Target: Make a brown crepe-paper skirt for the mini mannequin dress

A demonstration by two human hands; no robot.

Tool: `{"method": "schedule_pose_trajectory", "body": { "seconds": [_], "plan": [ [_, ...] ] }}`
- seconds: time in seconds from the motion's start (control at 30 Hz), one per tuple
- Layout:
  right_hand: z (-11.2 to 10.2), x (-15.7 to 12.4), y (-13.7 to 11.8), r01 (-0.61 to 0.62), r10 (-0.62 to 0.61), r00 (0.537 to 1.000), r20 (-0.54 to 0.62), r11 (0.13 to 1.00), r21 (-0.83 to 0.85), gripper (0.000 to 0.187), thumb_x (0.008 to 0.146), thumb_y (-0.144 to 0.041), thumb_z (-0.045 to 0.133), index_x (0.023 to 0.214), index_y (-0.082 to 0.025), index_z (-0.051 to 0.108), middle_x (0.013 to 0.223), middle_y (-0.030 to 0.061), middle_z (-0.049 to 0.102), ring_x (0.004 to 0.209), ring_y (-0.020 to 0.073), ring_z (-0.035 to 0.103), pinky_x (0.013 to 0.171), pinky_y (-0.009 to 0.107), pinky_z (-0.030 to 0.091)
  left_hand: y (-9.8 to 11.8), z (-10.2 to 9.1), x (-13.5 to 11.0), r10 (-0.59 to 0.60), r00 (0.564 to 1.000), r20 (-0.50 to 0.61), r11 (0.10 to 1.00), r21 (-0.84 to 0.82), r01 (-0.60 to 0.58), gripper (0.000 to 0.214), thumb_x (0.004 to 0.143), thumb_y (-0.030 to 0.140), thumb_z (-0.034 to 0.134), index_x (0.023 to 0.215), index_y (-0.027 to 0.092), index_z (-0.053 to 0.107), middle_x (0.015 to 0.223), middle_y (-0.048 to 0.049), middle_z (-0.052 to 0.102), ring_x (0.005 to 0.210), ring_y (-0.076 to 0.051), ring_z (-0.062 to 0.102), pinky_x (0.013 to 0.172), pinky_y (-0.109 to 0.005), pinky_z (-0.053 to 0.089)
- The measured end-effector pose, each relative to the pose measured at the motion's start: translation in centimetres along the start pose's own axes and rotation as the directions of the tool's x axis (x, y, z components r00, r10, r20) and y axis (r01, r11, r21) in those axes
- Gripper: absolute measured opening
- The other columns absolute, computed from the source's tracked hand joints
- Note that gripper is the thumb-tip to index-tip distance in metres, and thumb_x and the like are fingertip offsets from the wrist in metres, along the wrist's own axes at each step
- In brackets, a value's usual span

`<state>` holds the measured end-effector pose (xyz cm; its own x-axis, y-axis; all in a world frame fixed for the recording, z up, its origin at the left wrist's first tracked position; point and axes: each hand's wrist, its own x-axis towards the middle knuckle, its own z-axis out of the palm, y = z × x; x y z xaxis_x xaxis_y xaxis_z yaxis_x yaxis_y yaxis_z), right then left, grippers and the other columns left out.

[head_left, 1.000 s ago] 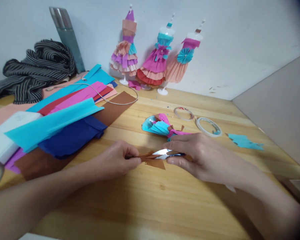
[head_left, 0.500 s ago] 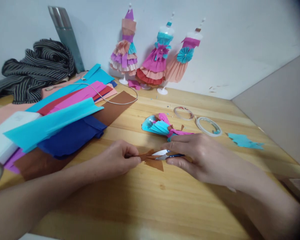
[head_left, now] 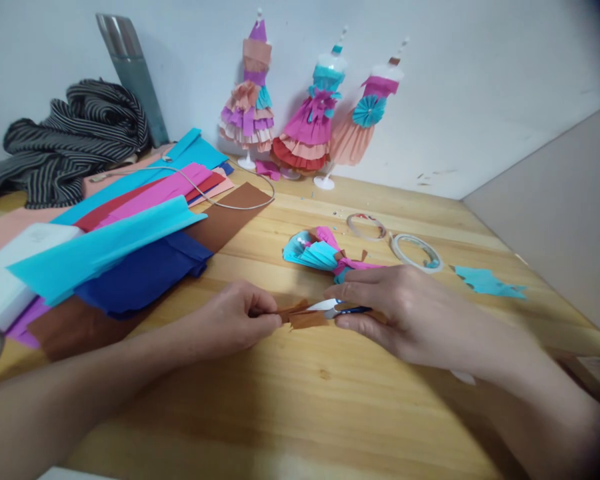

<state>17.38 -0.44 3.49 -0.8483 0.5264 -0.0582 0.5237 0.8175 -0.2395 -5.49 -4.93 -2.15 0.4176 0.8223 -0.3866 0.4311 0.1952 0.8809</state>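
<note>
Pinched between the thumb and fingers of my left hand [head_left: 245,319] is a small strip of brown crepe paper [head_left: 307,320]. Its loose end spreads to the right, with ragged edges. My right hand [head_left: 400,313] is closed around a pair of scissors [head_left: 323,305] with pale blades and a blue part near the fingers; most of the handle is hidden in the grip. The blades point left and touch the brown paper. Just behind my right hand lies a doll-sized turquoise and pink paper dress [head_left: 315,255], partly covered by the fingers.
Three dress forms in paper dresses [head_left: 323,127] stand by the wall. Two tape rolls [head_left: 417,253] and a turquoise scrap [head_left: 490,281] lie to the right. On the left are stacked coloured papers [head_left: 105,250], a cable [head_left: 230,205], a striped cloth [head_left: 80,140] and a flask [head_left: 135,80].
The brown paper's loose flap, which hung down toward me, now lies higher and flatter by the blades. Both hands stay almost in place.
</note>
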Motion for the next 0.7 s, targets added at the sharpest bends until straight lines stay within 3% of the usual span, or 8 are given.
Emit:
{"method": "schedule_pose_trajectory", "body": {
  "seconds": [0.2,0.33,0.7],
  "plan": [
    [-0.23,-0.51,0.74,0.003,-0.004,0.996,-0.093,1.0,-0.003,0.024,0.092,-0.025,0.048,0.106,-0.02,0.067,0.085,0.0058,0.069,0.067,0.0163,0.063,0.058,0.025,0.039,-0.18,-0.28,0.18,-0.034,0.999,0.02,0.996,-0.08,0.036,0.027,0.073,0.031,0.053,0.051,0.016,0.048,0.04,0.0052,0.041,0.039,-0.006,0.033,0.039,-0.021,0.021],
    [-0.21,-0.52,0.73,-0.011,0.012,0.995,-0.095,1.0,0.005,0.023,0.09,-0.025,0.05,0.106,-0.022,0.067,0.085,0.0047,0.07,0.067,0.0164,0.063,0.057,0.025,0.039,-0.11,-0.53,0.3,-0.08,0.997,0.018,0.989,-0.123,0.082,0.022,0.072,0.033,0.055,0.057,0.016,0.055,0.04,0.0048,0.045,0.035,-0.006,0.032,0.037,-0.021,0.02],
    [-0.29,-0.57,0.71,-0.089,0.09,0.994,-0.067,0.996,0.01,0.022,0.09,-0.028,0.05,0.101,-0.022,0.068,0.086,0.0038,0.073,0.07,0.0189,0.065,0.059,0.027,0.042,-0.22,-0.51,0.41,-0.057,0.998,0.03,0.991,-0.121,0.06,0.026,0.073,0.03,0.054,0.052,0.016,0.05,0.039,0.0049,0.044,0.036,-0.005,0.032,0.037,-0.02,0.02]
  ]
}}
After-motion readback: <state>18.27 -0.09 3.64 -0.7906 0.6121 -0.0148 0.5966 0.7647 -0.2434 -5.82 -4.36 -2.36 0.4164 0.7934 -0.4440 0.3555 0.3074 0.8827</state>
